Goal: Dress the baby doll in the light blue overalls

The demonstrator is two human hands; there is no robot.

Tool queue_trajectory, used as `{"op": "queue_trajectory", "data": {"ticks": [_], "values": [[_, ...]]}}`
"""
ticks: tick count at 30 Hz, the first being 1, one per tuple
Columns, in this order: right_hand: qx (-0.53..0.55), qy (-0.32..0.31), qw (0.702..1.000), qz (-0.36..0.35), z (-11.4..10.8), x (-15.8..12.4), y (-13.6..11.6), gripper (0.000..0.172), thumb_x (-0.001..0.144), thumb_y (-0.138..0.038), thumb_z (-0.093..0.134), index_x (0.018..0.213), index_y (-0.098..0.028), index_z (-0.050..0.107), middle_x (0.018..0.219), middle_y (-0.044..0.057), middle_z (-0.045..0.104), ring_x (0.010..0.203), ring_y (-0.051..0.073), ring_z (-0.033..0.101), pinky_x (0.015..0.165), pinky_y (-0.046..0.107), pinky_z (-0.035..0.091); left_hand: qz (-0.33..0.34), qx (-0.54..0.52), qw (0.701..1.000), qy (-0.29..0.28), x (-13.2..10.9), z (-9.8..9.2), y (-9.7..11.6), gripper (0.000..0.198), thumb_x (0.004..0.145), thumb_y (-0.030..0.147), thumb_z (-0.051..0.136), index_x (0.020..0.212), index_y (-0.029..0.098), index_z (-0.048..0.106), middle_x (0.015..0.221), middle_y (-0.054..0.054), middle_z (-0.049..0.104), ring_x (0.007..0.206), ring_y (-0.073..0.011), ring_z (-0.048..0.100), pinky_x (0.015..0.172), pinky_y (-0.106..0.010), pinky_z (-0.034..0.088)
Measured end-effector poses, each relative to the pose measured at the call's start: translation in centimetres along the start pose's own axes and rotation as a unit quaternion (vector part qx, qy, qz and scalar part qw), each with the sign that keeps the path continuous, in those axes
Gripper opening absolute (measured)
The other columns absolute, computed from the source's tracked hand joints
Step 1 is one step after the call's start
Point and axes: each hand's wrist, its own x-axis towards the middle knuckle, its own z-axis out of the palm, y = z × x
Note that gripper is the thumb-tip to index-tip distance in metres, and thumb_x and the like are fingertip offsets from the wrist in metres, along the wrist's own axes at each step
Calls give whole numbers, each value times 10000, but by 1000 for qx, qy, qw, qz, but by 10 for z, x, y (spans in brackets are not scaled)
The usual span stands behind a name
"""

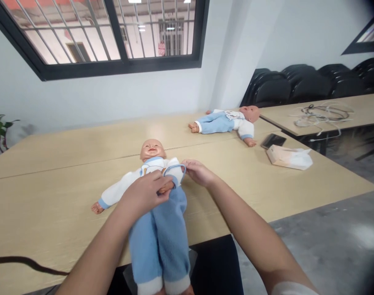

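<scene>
Blue-trousered and white-sleeved, the nearer doll (171, 213) is laid face-up on the tabletop (52, 205), its head toward the wall (174, 94), its legs stretched past the near edge. One small doll hand (166, 187) is gripped by the left hand (145, 190), whose fingers are curled round it. Just beside the blue cuff (175, 181), a thin blue loop (185, 172) is pinched by the right hand (199, 171), thumb and fingers brought together at its outer side; whether it is cord or trim cannot be told. Farther back, a second doll (216, 122), similarly dressed, is stretched out near the wall, a dark phone (273, 141) and a tissue pack (282, 157) set beyond its outflung hand.
</scene>
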Motion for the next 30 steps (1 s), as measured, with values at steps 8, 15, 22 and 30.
{"op": "queue_trajectory", "data": {"ticks": [8,15,22,30], "values": [[-11,148,989,-15,6,19,20,265,768,-422,759,744,-196,623,690,-29,569,663,129,463,656,265,370,98,38,994,-10,-1,7,28,178,908,145,524,982,231,661,845,-3,593,776,-169,591,662,-291,425],[41,112,993,-4,-1,15,8,178,830,-343,719,915,-189,749,958,52,757,928,221,667,860,351,517,96,-80,986,110,-21,-15,26,306,899,145,601,1167,264,686,868,-5,650,790,-154,646,691,-274,502],[86,-16,995,49,7,3,-6,417,941,-407,630,1301,-204,688,1398,77,670,1339,260,580,1157,415,431,-114,-177,945,251,-32,-21,1,261,842,226,698,1091,217,776,833,-9,626,731,-132,612,652,-248,506],[55,-30,998,27,5,-5,-10,421,822,-402,794,1182,-193,729,1295,100,712,1228,262,636,1036,390,505,-171,-232,913,289,-29,-15,1,249,853,256,694,1084,205,772,876,-13,632,769,-137,612,664,-251,513]]}}
